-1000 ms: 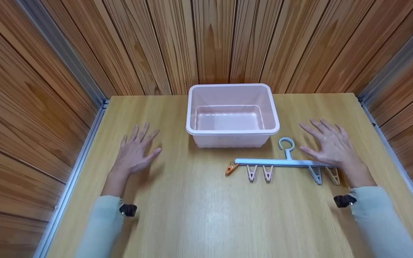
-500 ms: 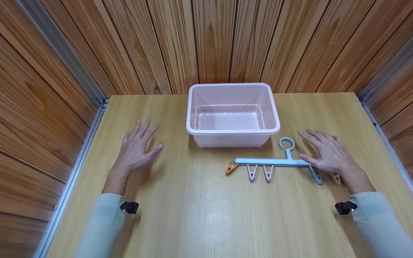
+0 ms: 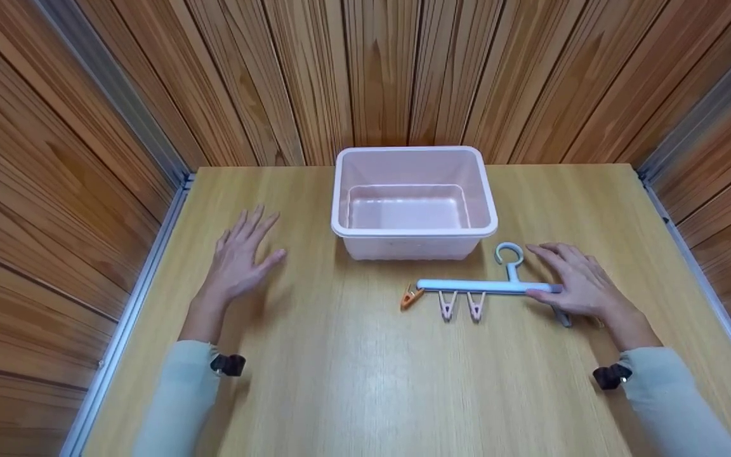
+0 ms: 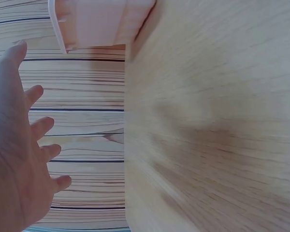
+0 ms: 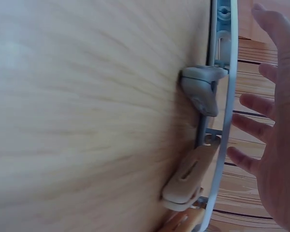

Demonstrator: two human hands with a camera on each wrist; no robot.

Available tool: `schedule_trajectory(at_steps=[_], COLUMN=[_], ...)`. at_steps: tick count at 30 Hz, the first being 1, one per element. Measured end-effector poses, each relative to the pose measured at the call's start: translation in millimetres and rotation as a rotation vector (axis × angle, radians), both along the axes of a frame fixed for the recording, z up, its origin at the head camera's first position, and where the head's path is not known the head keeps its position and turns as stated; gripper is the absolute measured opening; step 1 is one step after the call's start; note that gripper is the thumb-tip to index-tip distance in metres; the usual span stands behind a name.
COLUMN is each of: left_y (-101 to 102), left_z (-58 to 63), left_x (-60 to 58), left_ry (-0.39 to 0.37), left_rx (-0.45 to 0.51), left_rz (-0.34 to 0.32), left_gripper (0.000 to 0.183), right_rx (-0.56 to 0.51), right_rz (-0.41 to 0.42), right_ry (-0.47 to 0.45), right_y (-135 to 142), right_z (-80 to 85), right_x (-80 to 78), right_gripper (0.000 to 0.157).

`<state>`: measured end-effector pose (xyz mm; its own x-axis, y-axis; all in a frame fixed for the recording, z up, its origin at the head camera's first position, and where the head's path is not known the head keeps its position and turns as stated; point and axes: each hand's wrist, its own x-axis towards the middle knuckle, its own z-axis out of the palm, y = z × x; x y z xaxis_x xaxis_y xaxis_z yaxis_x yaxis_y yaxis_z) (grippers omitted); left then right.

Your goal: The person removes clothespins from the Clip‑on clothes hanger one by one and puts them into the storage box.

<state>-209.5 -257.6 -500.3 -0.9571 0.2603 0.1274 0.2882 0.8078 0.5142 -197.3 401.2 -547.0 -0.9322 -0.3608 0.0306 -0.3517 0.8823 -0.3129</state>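
Observation:
A light-blue clip hanger (image 3: 480, 287) lies on the table, its hook (image 3: 509, 253) pointing to the back. An orange peg (image 3: 411, 297) hangs at its left end, with two pale lilac pegs (image 3: 447, 307) beside it. My right hand (image 3: 584, 282) hovers over the hanger's right part, fingers spread and slightly bent, hiding that end from the head view. The right wrist view shows a grey-blue peg (image 5: 199, 89), a beige peg (image 5: 189, 178) and part of an orange one (image 5: 184, 221) along the bar. Over the table's left side, my left hand (image 3: 237, 260) is spread, holding nothing.
A pale pink plastic basin (image 3: 414, 233) stands at the back middle of the wooden table (image 3: 365, 374), behind the hanger. Wood-panelled walls (image 3: 378, 76) with metal rails (image 3: 127, 311) enclose the table at the back and sides.
My right hand has come down and nearer over the hanger's right part, its fingers drawing slightly together. My left hand has barely moved. The hanger and basin have stayed put.

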Motion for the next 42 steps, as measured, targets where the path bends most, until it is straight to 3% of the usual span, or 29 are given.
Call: schedule_trajectory(at_steps=[11, 17, 24, 31, 42], left_y=[6, 7, 11, 14, 16], left_z=[5.1, 9.4, 12.7, 13.9, 13.8], left_x=[-2.3, -3.5, -3.0, -2.6, -0.1], left_ry=[0.006, 0.006, 0.011, 0.038, 0.04], left_rx=[0.042, 0.046, 0.132, 0.235, 0.236], left_rz=[0.013, 0.015, 0.008, -0.017, -0.028], left_gripper=[0.077, 0.078, 0.079, 0.079, 0.076], right_rx=[-0.062, -0.125, -0.145, -0.173, -0.19], right_rz=[-0.011, -0.022, -0.024, -0.035, -0.076], right_ry=[-0.013, -0.058, -0.1, -0.123, -0.152], right_y=[0, -1, 2, 1, -1], right_z=[-13.8, -18.6, -18.4, -18.2, -19.7], right_x=[3.1, 3.8, 3.1, 3.5, 6.2], right_gripper=[0.075, 0.048, 0.019, 0.017, 0.018])
